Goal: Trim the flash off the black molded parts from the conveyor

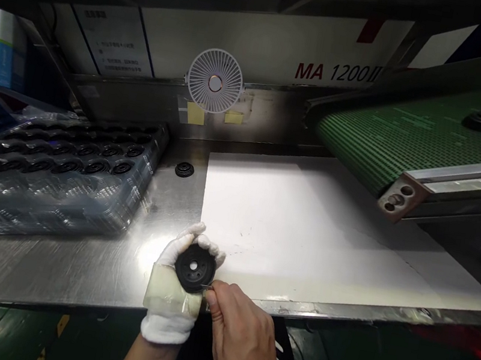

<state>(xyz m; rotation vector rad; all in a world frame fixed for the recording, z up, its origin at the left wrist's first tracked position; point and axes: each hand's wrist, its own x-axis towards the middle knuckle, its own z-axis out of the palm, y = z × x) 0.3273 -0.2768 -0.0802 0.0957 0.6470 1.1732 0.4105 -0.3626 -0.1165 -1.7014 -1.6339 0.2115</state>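
My left hand [181, 280] grips one black disc [203, 268].
At its edge, my right hand [241, 335] pinches one thin tool [206, 287]; ahead, white sheet [278, 228] is open.

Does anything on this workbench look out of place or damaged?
One small black ringed disc sits alone on the steel bench, outside the clear plastic tray holding similar black parts; perhaps it's just set aside. The white sheet has faint dark marks. Nothing looks spilled.
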